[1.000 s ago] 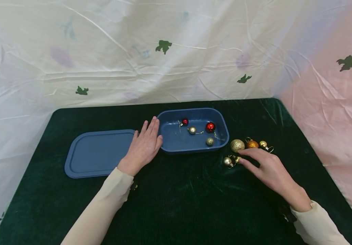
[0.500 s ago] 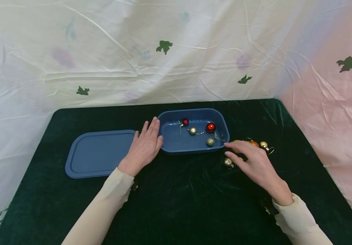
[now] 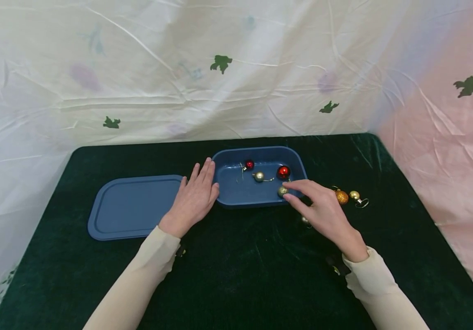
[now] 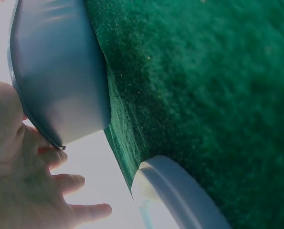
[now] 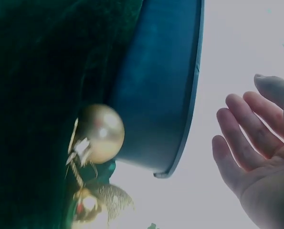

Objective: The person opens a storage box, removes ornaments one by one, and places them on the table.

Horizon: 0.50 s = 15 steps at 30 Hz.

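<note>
A blue rectangular box (image 3: 238, 198) stands on the table. Inside lie a small red bauble (image 3: 249, 164), a larger red bauble (image 3: 283, 172), a pale gold bauble (image 3: 258, 176) and a glittery gold bauble (image 3: 282, 192). My left hand (image 3: 193, 197) rests, fingers extended, against the box's left end. Over the right rim hovers my right hand (image 3: 327, 211), thumb and index finger apart around the glittery bauble as seen from above. The right wrist view shows nothing in that hand (image 5: 261, 138), and it is above the rim. Whether it touches the bauble cannot be told.
A blue lid (image 3: 133, 206) lies flat left of the box, partly under the left forearm's line. Right of the box are an orange glittery bauble (image 3: 341, 197), a small gold one (image 3: 354, 195) and a pale gold one (image 5: 103, 133). Draped cloth (image 3: 261, 105) backs the table.
My right hand has moved left, from the loose baubles on the table to above the box's right end. The left hand and the box have stayed in place.
</note>
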Each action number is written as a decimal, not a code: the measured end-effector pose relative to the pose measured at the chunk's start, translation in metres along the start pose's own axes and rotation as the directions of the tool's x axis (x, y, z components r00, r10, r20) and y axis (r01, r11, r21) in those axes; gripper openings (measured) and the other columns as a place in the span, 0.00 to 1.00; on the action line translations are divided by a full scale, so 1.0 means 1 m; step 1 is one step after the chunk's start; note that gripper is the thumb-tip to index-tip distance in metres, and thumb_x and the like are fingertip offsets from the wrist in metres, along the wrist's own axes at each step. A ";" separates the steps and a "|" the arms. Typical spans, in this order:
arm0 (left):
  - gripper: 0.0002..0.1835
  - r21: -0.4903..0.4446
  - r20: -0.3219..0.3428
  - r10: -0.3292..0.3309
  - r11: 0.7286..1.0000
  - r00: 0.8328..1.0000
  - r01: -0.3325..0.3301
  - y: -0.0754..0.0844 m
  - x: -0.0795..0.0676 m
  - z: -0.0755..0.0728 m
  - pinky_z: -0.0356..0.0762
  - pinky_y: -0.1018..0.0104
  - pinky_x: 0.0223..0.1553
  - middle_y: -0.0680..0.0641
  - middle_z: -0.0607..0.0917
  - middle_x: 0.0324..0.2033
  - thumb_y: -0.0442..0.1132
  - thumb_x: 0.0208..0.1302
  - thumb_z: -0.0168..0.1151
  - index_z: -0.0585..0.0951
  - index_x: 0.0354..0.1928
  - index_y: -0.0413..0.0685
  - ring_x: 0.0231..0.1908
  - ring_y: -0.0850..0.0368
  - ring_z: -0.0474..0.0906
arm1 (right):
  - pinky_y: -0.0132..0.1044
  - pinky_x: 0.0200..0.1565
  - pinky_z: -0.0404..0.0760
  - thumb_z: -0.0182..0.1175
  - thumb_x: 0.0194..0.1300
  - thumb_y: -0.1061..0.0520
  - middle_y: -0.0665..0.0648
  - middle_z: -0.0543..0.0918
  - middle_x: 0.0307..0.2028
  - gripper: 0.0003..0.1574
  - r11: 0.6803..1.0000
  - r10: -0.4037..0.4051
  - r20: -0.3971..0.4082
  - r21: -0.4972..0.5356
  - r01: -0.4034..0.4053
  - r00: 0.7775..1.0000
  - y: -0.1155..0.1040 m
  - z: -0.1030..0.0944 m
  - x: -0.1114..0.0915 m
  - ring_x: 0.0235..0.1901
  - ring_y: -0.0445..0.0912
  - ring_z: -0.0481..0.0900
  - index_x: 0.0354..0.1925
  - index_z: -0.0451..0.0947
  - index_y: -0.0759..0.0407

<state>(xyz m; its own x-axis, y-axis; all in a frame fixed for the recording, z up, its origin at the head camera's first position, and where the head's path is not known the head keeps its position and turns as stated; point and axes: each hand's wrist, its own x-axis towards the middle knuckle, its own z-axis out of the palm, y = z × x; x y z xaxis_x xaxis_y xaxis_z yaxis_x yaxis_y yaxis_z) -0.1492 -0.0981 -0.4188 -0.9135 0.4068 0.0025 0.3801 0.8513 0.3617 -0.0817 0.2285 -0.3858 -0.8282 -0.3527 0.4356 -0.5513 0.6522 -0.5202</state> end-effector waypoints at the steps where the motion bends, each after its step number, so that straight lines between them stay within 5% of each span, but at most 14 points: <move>1: 0.36 0.000 0.000 0.000 1.000 1.000 0.000 0.000 0.000 0.000 0.49 0.29 0.73 0.45 0.43 0.83 0.51 0.83 0.38 0.46 0.83 0.44 0.80 0.39 0.43 | 0.50 0.46 0.85 0.67 0.70 0.58 0.53 0.87 0.53 0.19 1.000 -0.001 0.001 0.008 0.001 1.000 0.000 0.001 0.002 0.50 0.46 0.86 0.58 0.84 0.55; 8: 0.36 -0.003 0.004 -0.002 1.000 1.000 0.002 0.000 0.000 0.000 0.48 0.30 0.73 0.46 0.43 0.83 0.51 0.83 0.37 0.45 0.84 0.45 0.81 0.39 0.42 | 0.44 0.37 0.87 0.65 0.73 0.55 0.56 0.86 0.55 0.19 0.999 0.021 0.028 0.027 -0.022 0.999 -0.001 0.011 0.017 0.41 0.45 0.87 0.60 0.83 0.54; 15: 0.36 -0.005 -0.008 0.004 1.000 1.000 -0.004 0.000 -0.001 0.000 0.49 0.29 0.73 0.45 0.43 0.83 0.51 0.83 0.38 0.46 0.83 0.44 0.80 0.39 0.43 | 0.51 0.45 0.86 0.66 0.73 0.54 0.58 0.87 0.53 0.19 1.000 0.000 0.073 -0.009 0.001 0.997 -0.001 0.020 0.037 0.47 0.49 0.87 0.59 0.84 0.57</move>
<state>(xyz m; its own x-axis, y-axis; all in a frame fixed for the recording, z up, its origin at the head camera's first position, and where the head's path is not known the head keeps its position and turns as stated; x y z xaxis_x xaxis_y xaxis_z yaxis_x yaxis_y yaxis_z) -0.1484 -0.0981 -0.4187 -0.9129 0.4080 0.0113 0.3834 0.8477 0.3666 -0.1140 0.2014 -0.3835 -0.8332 -0.4010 0.3809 -0.5512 0.6582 -0.5128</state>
